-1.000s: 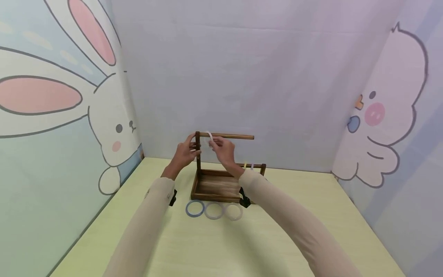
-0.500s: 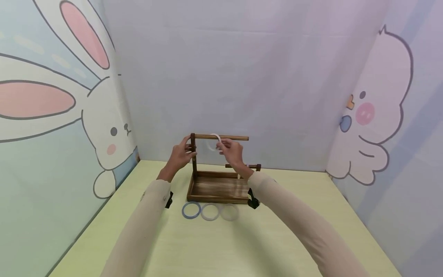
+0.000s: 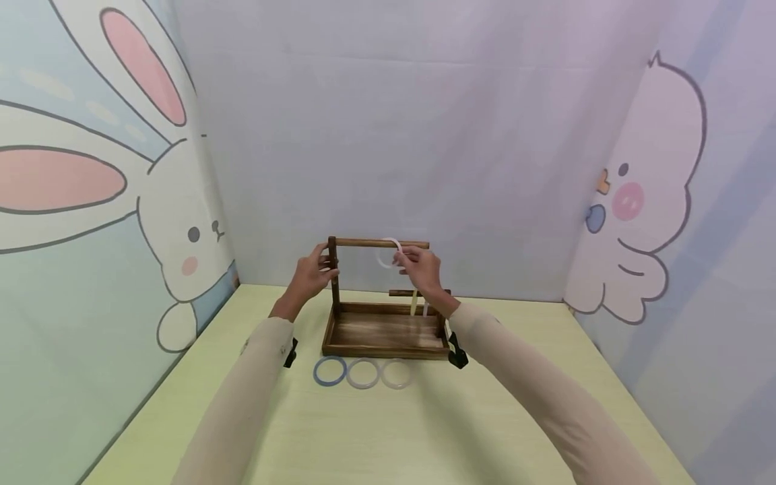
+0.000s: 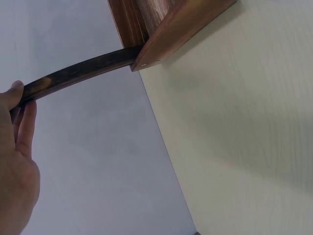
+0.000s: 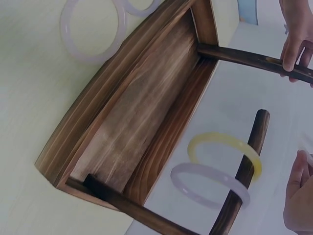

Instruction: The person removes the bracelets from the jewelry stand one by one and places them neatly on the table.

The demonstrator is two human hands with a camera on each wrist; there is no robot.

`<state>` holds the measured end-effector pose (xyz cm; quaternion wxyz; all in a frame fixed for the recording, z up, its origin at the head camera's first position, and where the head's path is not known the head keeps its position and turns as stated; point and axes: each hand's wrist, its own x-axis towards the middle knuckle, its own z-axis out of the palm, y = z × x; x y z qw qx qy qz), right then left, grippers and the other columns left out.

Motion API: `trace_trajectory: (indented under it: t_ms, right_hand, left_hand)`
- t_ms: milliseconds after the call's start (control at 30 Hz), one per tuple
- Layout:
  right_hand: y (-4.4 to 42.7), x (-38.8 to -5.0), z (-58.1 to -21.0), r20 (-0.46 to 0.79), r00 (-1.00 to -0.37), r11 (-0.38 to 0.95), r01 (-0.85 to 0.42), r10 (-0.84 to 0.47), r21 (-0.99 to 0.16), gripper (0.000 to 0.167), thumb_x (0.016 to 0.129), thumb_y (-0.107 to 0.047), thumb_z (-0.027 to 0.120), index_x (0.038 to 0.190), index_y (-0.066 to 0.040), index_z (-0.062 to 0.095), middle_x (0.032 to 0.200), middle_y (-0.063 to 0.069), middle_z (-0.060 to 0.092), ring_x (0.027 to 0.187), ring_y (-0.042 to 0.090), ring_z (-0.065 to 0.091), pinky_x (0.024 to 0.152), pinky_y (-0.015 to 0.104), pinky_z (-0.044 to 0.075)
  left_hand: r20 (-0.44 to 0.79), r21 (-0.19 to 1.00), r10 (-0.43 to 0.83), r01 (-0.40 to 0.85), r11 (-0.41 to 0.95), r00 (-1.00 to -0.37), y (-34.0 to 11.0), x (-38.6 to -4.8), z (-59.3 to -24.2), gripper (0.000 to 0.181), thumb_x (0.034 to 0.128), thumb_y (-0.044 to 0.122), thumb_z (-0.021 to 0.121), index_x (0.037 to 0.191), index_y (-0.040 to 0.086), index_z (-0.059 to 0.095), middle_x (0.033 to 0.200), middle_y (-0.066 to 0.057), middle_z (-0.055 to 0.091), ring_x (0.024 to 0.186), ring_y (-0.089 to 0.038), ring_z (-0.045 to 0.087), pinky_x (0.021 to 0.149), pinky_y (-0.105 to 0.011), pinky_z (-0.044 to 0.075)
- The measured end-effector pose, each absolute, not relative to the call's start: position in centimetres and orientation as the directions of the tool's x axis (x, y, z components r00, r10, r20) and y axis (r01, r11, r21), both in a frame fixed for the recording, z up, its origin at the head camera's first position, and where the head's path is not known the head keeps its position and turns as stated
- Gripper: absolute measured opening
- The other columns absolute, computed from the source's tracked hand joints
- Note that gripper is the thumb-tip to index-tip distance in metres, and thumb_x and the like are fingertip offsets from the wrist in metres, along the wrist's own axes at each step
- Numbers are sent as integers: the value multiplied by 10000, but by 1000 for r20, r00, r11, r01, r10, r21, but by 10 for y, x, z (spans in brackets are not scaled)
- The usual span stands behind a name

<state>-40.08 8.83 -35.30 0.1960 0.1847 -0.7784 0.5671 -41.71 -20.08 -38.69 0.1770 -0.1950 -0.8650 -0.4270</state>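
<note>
A dark wooden bangle stand has a tray base, a tall upright post at left and an upper bar. My left hand grips the post near its top, thumb and fingers on either side. With my right hand I pinch a whitish bangle, which appears to hang around the upper bar right of its middle. On the shorter lower bar hang a yellow bangle and a lavender bangle. At its edge, the right wrist view shows only part of my right hand.
On the table in front of the stand lie a blue bangle, a pale lavender bangle and a whitish bangle in a row. A pale fabric wall rises close behind the stand; printed side walls flank the table.
My right hand has moved right along the upper bar with the whitish bangle, away from the post. My left hand stays on the post. The head view has shifted slightly.
</note>
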Motion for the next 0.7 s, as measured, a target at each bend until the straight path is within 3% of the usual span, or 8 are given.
trace_trajectory:
  t_ms: [300, 533, 700]
  right_hand:
    - [111, -397, -353, 504, -862, 278, -497, -52, -822, 215, 1019, -56, 671, 1196, 48, 735, 1060, 247, 758, 987, 371, 749, 773, 375, 653]
    - [126, -396, -353, 508, -861, 291, -494, -33, -819, 220, 1028, -59, 659, 1198, 60, 733, 1066, 254, 755, 988, 384, 747, 746, 324, 651]
    - [135, -397, -353, 502, -865, 298, -484, -18, -823, 220, 1031, -61, 654, 1193, 66, 733, 1081, 260, 751, 999, 389, 742, 802, 402, 648]
  left_hand:
    - [485, 655, 198, 504, 563, -852, -203, -417, -385, 674, 953, -14, 737, 1528, 0, 385, 1282, -270, 683, 1209, -402, 666, 976, -497, 576]
    - [486, 653, 201, 506, 563, -850, -202, -418, -385, 679, 957, -3, 737, 1532, -6, 375, 1287, -278, 677, 1213, -413, 660, 981, -518, 569]
    - [473, 665, 190, 490, 563, -860, -202, -418, -385, 661, 960, 20, 743, 1521, 9, 393, 1281, -264, 686, 1216, -400, 663, 982, -501, 573]
